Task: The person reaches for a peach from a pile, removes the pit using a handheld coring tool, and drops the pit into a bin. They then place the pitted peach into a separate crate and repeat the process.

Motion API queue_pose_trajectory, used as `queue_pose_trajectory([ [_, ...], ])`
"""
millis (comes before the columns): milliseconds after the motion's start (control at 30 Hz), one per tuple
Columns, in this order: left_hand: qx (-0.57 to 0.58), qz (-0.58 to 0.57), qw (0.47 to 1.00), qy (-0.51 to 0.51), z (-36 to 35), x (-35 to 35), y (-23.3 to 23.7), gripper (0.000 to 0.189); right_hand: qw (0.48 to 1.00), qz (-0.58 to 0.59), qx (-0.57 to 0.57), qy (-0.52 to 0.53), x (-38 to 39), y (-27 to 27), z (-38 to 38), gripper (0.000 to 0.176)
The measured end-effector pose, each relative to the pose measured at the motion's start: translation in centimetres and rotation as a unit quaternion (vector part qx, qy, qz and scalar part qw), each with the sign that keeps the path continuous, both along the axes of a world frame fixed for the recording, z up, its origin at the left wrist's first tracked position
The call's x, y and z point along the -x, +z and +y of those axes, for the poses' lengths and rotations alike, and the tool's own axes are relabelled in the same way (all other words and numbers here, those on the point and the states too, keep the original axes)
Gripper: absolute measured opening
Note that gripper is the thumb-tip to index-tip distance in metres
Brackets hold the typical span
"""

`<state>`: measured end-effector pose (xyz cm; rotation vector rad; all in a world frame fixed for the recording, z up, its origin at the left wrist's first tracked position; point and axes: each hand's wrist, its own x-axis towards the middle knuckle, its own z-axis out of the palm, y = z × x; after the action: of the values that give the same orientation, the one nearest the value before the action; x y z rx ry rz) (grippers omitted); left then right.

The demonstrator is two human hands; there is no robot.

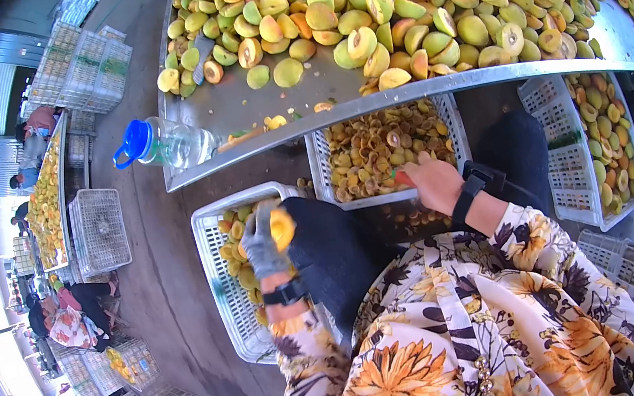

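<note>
My left hand, in a grey glove, holds a cut orange-yellow fruit half over the left white crate, which has fruit in it. My bare right hand is closed around a small tool with a red handle; its blade cannot be made out. This hand is above the near edge of the middle white crate, which holds pits and scraps. Halved green and yellow fruits are heaped on the metal table ahead.
A clear bottle with a blue cap lies at the table's left corner. More fruit fills a crate on the right, with further crates below it. On the left are stacked crates, another fruit table and several people.
</note>
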<state>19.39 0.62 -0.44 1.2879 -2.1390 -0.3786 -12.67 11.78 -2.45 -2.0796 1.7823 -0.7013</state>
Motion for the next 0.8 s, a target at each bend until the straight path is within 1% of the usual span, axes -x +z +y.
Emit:
queue_pose_trajectory([
  [33,-0.332,0.19,0.911,0.154,-1.4,-3.2,-1.7,0.037,0.996,0.075,0.0,-0.049,0.4,-0.2,-0.2,0.02],
  [67,-0.301,-0.063,0.928,0.212,-1.3,-3.4,0.8,0.036,0.996,0.075,0.004,-0.05,0.4,0.7,-0.9,0.02],
  [100,-0.231,-0.122,0.941,0.216,-1.5,-2.9,2.7,0.037,0.961,-0.154,-0.196,-0.118,0.0,2.5,-1.5,0.019],
  [133,-0.157,-0.18,0.947,0.216,-2.0,-2.3,4.1,0.039,0.833,-0.368,-0.375,-0.174,-0.3,3.5,-2.0,0.018],
  [167,-0.154,-0.178,0.948,0.214,-3.3,-1.2,4.7,0.039,0.837,-0.352,-0.382,-0.172,-0.5,3.0,-2.1,0.016],
  [200,-0.126,-0.08,0.974,0.169,-5.1,0.4,5.1,0.04,0.839,-0.351,-0.378,-0.172,-0.9,2.4,-1.9,0.016],
  [233,-0.096,0.02,0.988,0.122,-7.2,2.2,5.7,0.041,0.882,-0.311,-0.319,-0.156,-1.5,1.7,-1.5,0.016],
  [267,-0.076,-0.008,0.996,0.044,-9.5,4.7,6.5,0.043,0.918,-0.268,-0.255,-0.14,-1.8,1.5,-1.2,0.016],
  [300,-0.041,-0.142,0.989,0.014,-12.6,6.2,5.3,0.048,0.875,-0.362,-0.295,-0.13,-1.8,4.2,-0.9,0.019],
  [333,-0.05,-0.131,0.99,0.003,-14.1,9.5,6.5,0.051,0.858,-0.376,-0.33,-0.115,-1.5,5.0,-0.6,0.022],
  [367,-0.059,-0.12,0.991,-0.011,-15.0,13.3,7.8,0.054,0.866,-0.357,-0.331,-0.112,-1.2,5.9,-0.2,0.025],
  [400,-0.049,-0.153,0.987,-0.013,-16.9,15.7,6.8,0.058,0.874,-0.337,-0.331,-0.11,-1.0,6.5,0.3,0.029],
  [433,-0.038,-0.184,0.982,-0.015,-18.5,17.7,5.7,0.061,0.915,-0.291,-0.258,-0.105,-1.0,5.5,1.1,0.033],
  [467,-0.027,-0.177,0.984,-0.022,-19.8,19.3,4.7,0.061,0.948,-0.24,-0.181,-0.099,-0.8,4.5,2.0,0.037],
  [500,-0.105,-0.254,0.962,-0.009,-20.9,20.9,4.1,0.065,0.937,-0.251,-0.211,-0.12,-0.5,4.5,2.7,0.046],
  [533,-0.182,-0.328,0.927,0.004,-21.8,22.2,3.8,0.069,0.933,-0.243,-0.229,-0.134,-0.1,4.5,3.4,0.049],
  [567,-0.176,-0.324,0.93,0.0,-22.6,22.9,3.6,0.069,0.94,-0.234,-0.201,-0.148,0.2,4.1,4.1,0.049],
  [600,-0.205,-0.364,0.909,-0.006,-22.9,23.1,3.8,0.072,0.944,-0.228,-0.176,-0.159,0.4,4.1,4.4,0.05],
  [633,-0.234,-0.404,0.884,-0.01,-23.1,23.1,3.9,0.074,0.944,-0.228,-0.174,-0.161,0.7,4.0,4.5,0.05],
  [667,-0.255,-0.397,0.881,0.008,-23.1,23.0,3.9,0.078,0.945,-0.218,-0.171,-0.174,0.9,4.0,4.5,0.049],
  [733,-0.226,-0.41,0.883,-0.012,-22.0,22.2,4.8,0.07,0.945,-0.211,-0.17,-0.185,1.0,4.3,4.3,0.048],
  [767,-0.345,-0.222,0.912,-0.013,-21.1,21.3,5.1,0.065,0.944,-0.222,-0.168,-0.177,1.2,4.6,3.8,0.046],
  [800,-0.445,-0.023,0.895,-0.011,-20.1,20.2,5.3,0.06,0.943,-0.233,-0.167,-0.168,1.2,4.9,3.2,0.044],
])
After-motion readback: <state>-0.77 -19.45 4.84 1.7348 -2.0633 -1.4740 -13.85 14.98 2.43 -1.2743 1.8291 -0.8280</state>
